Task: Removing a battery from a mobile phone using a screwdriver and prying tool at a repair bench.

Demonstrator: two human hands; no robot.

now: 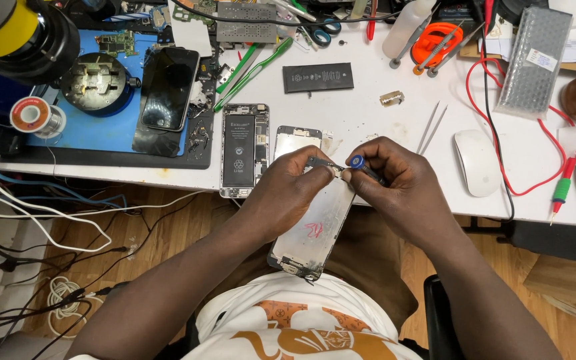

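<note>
Far to my left a solder spool [31,115] sits on the blue mat [81,137], beside a round fixture [95,81] and a dark phone [169,88] lying face up. Next along the white table [368,120], an opened phone body [244,150] holds its black battery in place, while a loose battery [318,77] lies apart. My left hand [295,193] is closed around the screen panel [315,230], its metal back plate up, tilted off the table edge over my lap. My right hand [398,183] pinches a blue-capped screwdriver [363,165], tip at the panel's top corner. I judge teardown well along: phone opened, panel separated, small parts still on it. Tweezers [430,127] and a mouse [477,162] rest rightward.
</note>
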